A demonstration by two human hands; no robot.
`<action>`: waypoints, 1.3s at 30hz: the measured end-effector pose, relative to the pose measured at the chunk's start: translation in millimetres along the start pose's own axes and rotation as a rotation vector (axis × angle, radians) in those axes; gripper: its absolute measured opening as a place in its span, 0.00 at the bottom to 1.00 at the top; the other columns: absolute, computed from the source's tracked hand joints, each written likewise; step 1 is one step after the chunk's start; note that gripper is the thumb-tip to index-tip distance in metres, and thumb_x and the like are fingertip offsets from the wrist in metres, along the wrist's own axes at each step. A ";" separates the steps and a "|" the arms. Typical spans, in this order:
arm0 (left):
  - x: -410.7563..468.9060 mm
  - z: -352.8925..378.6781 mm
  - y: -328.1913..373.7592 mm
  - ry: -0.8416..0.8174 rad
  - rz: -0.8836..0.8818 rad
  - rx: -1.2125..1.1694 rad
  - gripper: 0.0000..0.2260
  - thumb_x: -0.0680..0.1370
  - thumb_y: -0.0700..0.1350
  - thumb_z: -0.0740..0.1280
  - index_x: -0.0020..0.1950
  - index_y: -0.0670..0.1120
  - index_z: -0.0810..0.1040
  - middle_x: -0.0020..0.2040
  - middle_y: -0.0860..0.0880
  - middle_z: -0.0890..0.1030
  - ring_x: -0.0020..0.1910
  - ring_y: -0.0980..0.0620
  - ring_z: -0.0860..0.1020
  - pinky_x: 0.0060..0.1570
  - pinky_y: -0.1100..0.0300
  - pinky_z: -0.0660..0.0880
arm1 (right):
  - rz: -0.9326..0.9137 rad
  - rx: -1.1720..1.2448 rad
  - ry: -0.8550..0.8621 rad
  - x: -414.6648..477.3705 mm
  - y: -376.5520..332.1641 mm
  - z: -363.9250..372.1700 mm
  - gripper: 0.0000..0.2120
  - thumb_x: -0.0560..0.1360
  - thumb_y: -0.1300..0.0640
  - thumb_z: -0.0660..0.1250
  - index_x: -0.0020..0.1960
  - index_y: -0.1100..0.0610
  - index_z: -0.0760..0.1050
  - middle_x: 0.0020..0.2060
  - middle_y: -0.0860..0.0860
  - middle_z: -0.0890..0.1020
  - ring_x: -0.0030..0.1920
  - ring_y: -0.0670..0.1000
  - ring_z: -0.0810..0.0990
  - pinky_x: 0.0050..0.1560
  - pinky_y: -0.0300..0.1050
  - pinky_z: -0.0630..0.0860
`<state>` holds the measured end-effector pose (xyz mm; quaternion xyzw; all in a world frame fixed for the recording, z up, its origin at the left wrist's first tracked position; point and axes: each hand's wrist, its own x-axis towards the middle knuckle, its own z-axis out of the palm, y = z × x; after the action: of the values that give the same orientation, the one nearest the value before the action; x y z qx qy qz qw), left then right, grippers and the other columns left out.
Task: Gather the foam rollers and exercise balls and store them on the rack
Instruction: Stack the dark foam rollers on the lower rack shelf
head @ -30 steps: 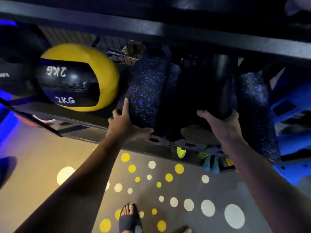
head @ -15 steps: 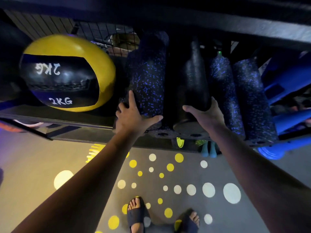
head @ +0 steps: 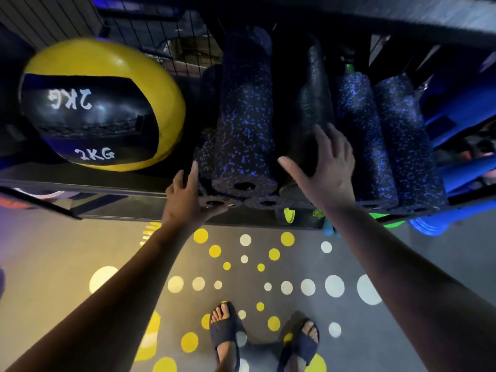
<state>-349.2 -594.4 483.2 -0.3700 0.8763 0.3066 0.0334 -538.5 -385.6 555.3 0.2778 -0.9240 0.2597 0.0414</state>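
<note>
I see the rack (head: 115, 183) filling the upper half of the frame, its shelf edge running across the middle. At upper left the yellow and black exercise ball (head: 102, 103), marked 2KG, sits on that shelf. Right of it, at centre, lie the blue-speckled foam rollers (head: 244, 124), their long axes running away from me into the shelf, round ends facing out. A plain black roller (head: 312, 108) lies between them and two more speckled rollers (head: 383, 135) at right. My right hand (head: 327, 178) rests on the black roller's near end, fingers spread, not gripping; I judge it the nearer hand for seating that roller deeper. My left hand (head: 188, 200) lies open against the lower roller ends at the shelf edge.
</note>
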 end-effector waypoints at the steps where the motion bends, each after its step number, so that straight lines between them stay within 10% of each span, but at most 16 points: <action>1: 3.9 4.1 -11.0 -0.046 -0.040 0.040 0.59 0.64 0.64 0.79 0.83 0.56 0.43 0.81 0.37 0.53 0.79 0.34 0.56 0.75 0.41 0.61 | -0.116 0.015 -0.055 -0.3 -6.0 4.5 0.50 0.68 0.24 0.65 0.79 0.55 0.64 0.78 0.58 0.64 0.77 0.62 0.62 0.77 0.60 0.60; 6: 25.9 26.3 -25.8 -0.159 -0.010 -0.027 0.55 0.72 0.47 0.78 0.82 0.61 0.38 0.82 0.38 0.52 0.82 0.38 0.49 0.74 0.42 0.63 | -0.292 -0.243 -0.406 5.1 -31.1 28.8 0.61 0.65 0.27 0.71 0.83 0.48 0.41 0.81 0.63 0.46 0.79 0.67 0.53 0.79 0.64 0.50; 10: 44.5 34.9 -22.7 -0.092 0.034 -0.029 0.49 0.78 0.43 0.71 0.80 0.66 0.36 0.82 0.38 0.55 0.81 0.36 0.55 0.74 0.40 0.64 | -0.335 -0.393 -0.383 9.7 -29.3 43.2 0.53 0.75 0.33 0.67 0.82 0.47 0.34 0.79 0.68 0.55 0.80 0.65 0.54 0.80 0.64 0.45; 19: 56.0 36.2 -24.9 -0.085 0.090 0.022 0.47 0.80 0.40 0.69 0.79 0.69 0.36 0.82 0.36 0.52 0.78 0.32 0.61 0.71 0.38 0.67 | -0.396 -0.427 -0.218 1.9 -24.4 56.5 0.46 0.73 0.41 0.69 0.83 0.51 0.50 0.70 0.73 0.70 0.57 0.65 0.83 0.76 0.74 0.52; 39: 62.3 62.2 -31.0 -0.027 0.141 0.263 0.48 0.75 0.54 0.75 0.82 0.60 0.42 0.82 0.43 0.36 0.80 0.31 0.48 0.74 0.37 0.64 | -0.581 -0.393 -0.108 -4.6 -2.6 62.0 0.40 0.76 0.40 0.64 0.82 0.58 0.57 0.64 0.72 0.77 0.59 0.63 0.83 0.74 0.74 0.56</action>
<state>-384.0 -615.2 399.2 -0.2959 0.9322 0.1958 0.0720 -529.0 -416.4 502.0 0.5292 -0.8394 0.0394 0.1173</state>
